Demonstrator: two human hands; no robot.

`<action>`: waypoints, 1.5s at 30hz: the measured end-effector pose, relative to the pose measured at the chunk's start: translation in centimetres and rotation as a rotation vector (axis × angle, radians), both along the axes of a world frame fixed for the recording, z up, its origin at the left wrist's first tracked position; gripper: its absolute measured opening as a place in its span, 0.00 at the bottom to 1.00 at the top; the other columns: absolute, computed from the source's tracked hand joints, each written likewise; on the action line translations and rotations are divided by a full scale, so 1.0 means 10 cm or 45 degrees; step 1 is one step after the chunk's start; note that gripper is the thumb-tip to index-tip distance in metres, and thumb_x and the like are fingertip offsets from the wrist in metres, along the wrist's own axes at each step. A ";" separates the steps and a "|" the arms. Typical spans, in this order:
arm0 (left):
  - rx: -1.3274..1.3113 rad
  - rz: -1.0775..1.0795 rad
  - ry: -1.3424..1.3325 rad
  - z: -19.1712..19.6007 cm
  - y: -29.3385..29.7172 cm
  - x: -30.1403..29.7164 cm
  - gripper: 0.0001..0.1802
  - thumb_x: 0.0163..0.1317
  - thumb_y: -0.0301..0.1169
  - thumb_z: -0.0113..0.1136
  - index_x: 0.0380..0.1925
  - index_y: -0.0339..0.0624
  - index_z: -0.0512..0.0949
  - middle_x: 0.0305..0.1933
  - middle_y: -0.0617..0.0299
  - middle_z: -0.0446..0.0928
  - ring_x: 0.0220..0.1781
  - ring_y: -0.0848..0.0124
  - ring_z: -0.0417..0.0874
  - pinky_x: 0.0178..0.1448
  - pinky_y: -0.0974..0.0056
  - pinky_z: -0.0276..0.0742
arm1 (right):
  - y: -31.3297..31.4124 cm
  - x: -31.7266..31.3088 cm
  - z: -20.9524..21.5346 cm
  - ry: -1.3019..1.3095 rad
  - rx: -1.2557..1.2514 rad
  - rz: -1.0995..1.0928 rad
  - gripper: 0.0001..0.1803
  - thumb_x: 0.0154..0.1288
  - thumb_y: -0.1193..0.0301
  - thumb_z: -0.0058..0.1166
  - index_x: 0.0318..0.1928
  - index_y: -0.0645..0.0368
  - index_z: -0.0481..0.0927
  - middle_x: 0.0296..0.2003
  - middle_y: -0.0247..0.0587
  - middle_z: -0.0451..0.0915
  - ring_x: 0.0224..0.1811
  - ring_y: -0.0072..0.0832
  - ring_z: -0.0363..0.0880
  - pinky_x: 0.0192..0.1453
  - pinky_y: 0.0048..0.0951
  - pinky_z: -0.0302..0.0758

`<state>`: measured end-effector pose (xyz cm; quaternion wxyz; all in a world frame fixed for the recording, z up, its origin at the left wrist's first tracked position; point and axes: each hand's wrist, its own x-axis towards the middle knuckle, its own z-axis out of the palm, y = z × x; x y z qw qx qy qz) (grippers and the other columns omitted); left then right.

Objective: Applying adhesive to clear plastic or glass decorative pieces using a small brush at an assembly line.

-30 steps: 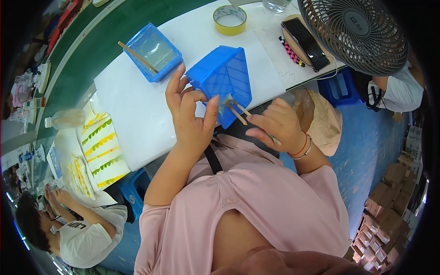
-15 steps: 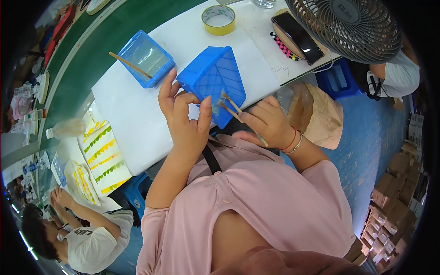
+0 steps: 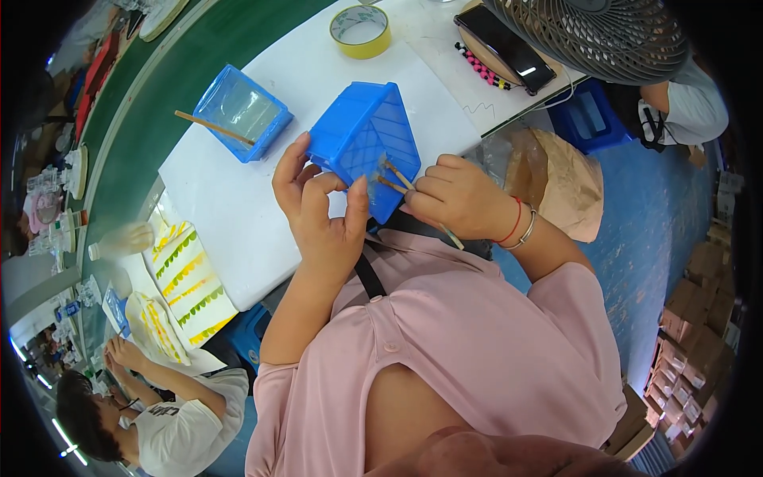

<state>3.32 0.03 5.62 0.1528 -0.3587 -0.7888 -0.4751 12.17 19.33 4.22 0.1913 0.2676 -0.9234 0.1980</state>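
A blue plastic bin [image 3: 362,131] stands tilted at the table's near edge, its open side facing right. My left hand [image 3: 322,211] grips its near left edge, thumb and index finger closed on it, the other fingers raised beside it. Two thin wooden-handled brushes [image 3: 397,176] are in my closed right hand [image 3: 461,199], their brown bristle ends resting against the bin's wall. A cloudy, pale smear [image 3: 377,181] shows on the wall around the bristles. My right fingers hide part of the handles.
Beyond my left hand stands a second blue bin [image 3: 208,111] with a wooden stick [image 3: 214,127] leaning in it. A yellow tape roll [image 3: 360,49], a phone [image 3: 509,49] and a black fan [image 3: 596,36] are at the back. A paper bag [image 3: 564,187] sits right; a co-worker [image 3: 187,417] is at lower left.
The view has shifted slightly. My right hand and the brushes have moved a little to the left against the bin. My left hand keeps its hold.
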 end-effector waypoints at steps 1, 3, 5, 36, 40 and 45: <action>0.003 -0.006 0.001 0.00 0.01 0.00 0.12 0.54 0.28 0.67 0.29 0.42 0.70 0.65 0.44 0.61 0.61 0.52 0.68 0.56 0.57 0.72 | 0.00 0.00 0.00 0.001 -0.004 -0.003 0.11 0.54 0.70 0.63 0.25 0.55 0.71 0.24 0.33 0.72 0.26 0.28 0.71 0.33 0.28 0.65; 0.002 -0.017 0.002 0.01 0.01 0.01 0.12 0.54 0.28 0.67 0.29 0.42 0.71 0.65 0.44 0.61 0.61 0.52 0.68 0.56 0.57 0.71 | 0.00 0.00 0.00 -0.040 0.117 0.023 0.09 0.55 0.69 0.61 0.27 0.56 0.73 0.25 0.34 0.74 0.26 0.29 0.72 0.33 0.28 0.68; -0.011 -0.004 0.012 0.02 0.02 0.02 0.12 0.54 0.28 0.68 0.29 0.43 0.71 0.65 0.44 0.62 0.61 0.52 0.68 0.56 0.58 0.71 | 0.03 0.01 0.00 -0.026 0.033 0.012 0.09 0.55 0.70 0.62 0.28 0.56 0.74 0.24 0.34 0.74 0.26 0.29 0.73 0.32 0.29 0.69; -0.049 0.024 0.052 -0.12 -0.14 0.11 0.14 0.59 0.33 0.66 0.32 0.40 0.70 0.64 0.45 0.57 0.65 0.48 0.67 0.60 0.51 0.72 | -0.33 0.20 -0.30 -0.265 -0.899 -0.316 0.05 0.59 0.74 0.60 0.28 0.61 0.78 0.20 0.44 0.73 0.19 0.38 0.73 0.23 0.34 0.68; 0.001 0.040 0.029 -0.12 -0.15 0.13 0.13 0.60 0.33 0.65 0.32 0.41 0.70 0.64 0.46 0.59 0.65 0.52 0.66 0.67 0.51 0.64 | -0.37 0.22 -0.30 -0.386 -1.008 -0.286 0.05 0.60 0.74 0.59 0.30 0.62 0.79 0.21 0.44 0.75 0.19 0.38 0.74 0.23 0.32 0.68; -0.035 0.024 0.027 -0.12 -0.18 0.13 0.14 0.60 0.34 0.65 0.33 0.40 0.70 0.64 0.45 0.57 0.65 0.48 0.66 0.62 0.50 0.71 | -0.37 0.25 -0.28 -0.667 -1.276 -0.390 0.09 0.65 0.71 0.57 0.30 0.63 0.78 0.21 0.38 0.78 0.18 0.20 0.75 0.21 0.23 0.68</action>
